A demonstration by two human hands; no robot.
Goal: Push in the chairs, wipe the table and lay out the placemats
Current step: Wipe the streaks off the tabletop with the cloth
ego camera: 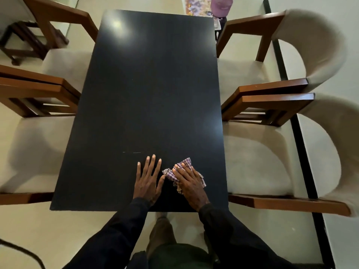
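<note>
The black rectangular table (151, 94) fills the middle of the view. My left hand (148, 180) lies flat on it near the front edge, fingers straight and spread. Just to its right, my right hand (189, 182) presses flat on a crumpled purple-and-white checked cloth (183, 164) on the tabletop. Two cream armchairs with wooden arms stand along the left side, near (38, 152) and far (66, 63). Two more stand along the right side, near (258, 160) and far (244, 74). No placemats are on the table.
Beyond the far end of the table lie a patterned sheet (196, 5) and a pink object (221, 5). A dark wooden stool (25, 43) stands at the far left. A black floor strip (303, 144) runs along the right. A dark cable (21, 251) crosses the floor at lower left.
</note>
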